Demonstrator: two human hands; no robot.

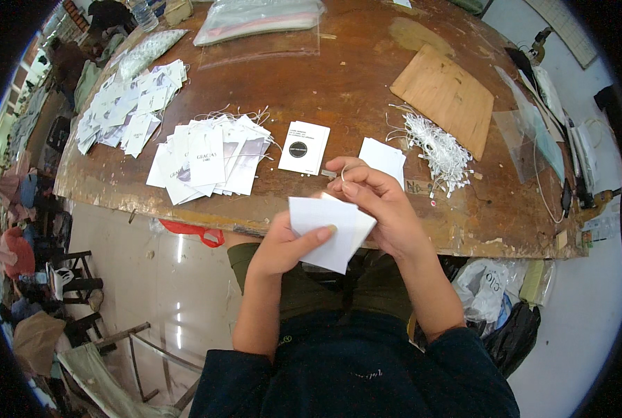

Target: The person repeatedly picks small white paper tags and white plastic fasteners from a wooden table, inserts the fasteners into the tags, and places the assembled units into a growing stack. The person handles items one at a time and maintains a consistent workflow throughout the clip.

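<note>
My left hand (285, 245) is closed on a few white cards (328, 233), its thumb pressed flat across the top one. Just above the cards' right edge, my right hand (381, 202) pinches a thin white string (344, 169) between thumb and fingers. Ahead of my hands lies a small stack of printed cards (304, 148) with a black round mark. A stack of blank white cards (383, 159) sits beyond my right hand, partly hidden by it. To its right is a tangled heap of white tag strings (442, 152).
Strung tags (210, 157) are piled left of the printed cards, with another tag pile (130, 104) farther left. A wooden board (447, 97) lies behind the strings. Clear plastic bags (259, 19) rest at the table's (311, 90) far side. Stuffed bags (485, 292) stand below on the right.
</note>
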